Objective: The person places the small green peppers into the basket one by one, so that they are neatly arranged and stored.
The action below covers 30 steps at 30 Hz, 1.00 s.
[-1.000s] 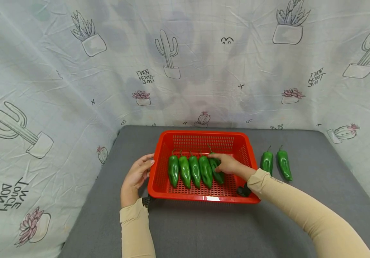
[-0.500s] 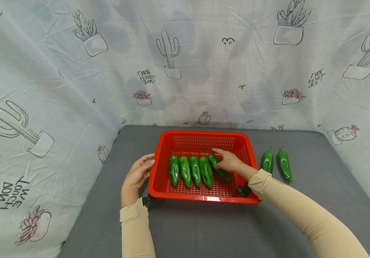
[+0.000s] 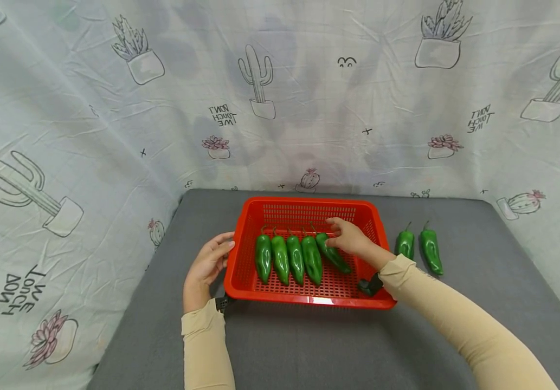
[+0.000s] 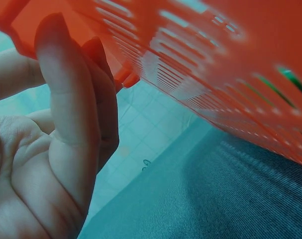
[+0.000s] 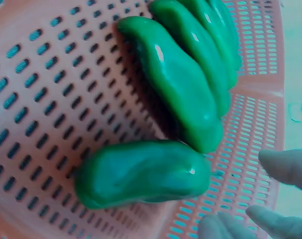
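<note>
A red plastic basket with slotted walls stands on the table. My left hand grips its left rim; in the left wrist view the finger and thumb bend at the red edge. Several green peppers lie side by side in the basket, stems toward the far wall. The rightmost green pepper lies slanted, its lower end to the right. Over it hovers my right hand, fingers spread and holding nothing. The right wrist view shows a gap between the fingertips and that pepper.
Two more green peppers lie on the grey table to the right of the basket, one partly behind the right sleeve. A cactus-print cloth hangs behind and along the sides.
The right hand has let go of the rightmost pepper and drawn slightly right. That pepper's lower end has swung right, so it lies slanted. The left hand has stayed put.
</note>
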{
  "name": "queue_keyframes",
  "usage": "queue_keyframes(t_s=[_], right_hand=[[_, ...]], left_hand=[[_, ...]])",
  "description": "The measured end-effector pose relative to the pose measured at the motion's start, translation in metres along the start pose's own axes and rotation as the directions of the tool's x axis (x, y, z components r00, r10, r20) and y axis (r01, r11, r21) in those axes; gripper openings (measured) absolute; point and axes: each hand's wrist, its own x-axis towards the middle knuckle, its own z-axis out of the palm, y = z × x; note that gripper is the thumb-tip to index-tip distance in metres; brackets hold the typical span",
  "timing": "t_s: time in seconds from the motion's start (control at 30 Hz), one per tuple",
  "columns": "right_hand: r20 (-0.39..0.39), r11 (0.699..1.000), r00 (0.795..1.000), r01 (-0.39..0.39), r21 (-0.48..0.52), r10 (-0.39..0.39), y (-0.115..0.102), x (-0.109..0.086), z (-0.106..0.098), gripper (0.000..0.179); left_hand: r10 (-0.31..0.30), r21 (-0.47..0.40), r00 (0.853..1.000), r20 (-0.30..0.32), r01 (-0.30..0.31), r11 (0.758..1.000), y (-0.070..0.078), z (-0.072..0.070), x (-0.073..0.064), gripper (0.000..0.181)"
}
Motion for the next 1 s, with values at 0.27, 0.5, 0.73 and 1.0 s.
queue_keyframes(t_s=[0.27, 0.5, 0.73, 1.0], right_hand=[[-0.025, 0.989, 0.992, 0.128, 0.069, -0.126, -0.005, -0.005, -0.018, 0.064], [-0.040, 0.957, 0.971, 0.239, 0.162, -0.236, -0.002, -0.018, -0.041, 0.063], [-0.110, 0.930, 0.956, 0.290, 0.224, -0.272, 0.009, -0.036, -0.065, 0.063], [-0.258, 0.875, 0.909, 0.396, 0.279, -0.329, 0.029, -0.061, -0.088, 0.051]], left_hand=[[-0.041, -0.018, 0.999, -0.032, 0.040, 0.999, 0.002, 0.002, 0.000, 0.035], [-0.032, -0.007, 0.999, -0.031, 0.032, 0.999, 0.002, 0.002, 0.000, 0.032], [-0.034, -0.007, 0.999, -0.019, 0.034, 0.999, 0.004, 0.001, 0.000, 0.039], [-0.044, -0.007, 0.999, -0.021, 0.044, 0.999, 0.005, 0.002, -0.001, 0.041]])
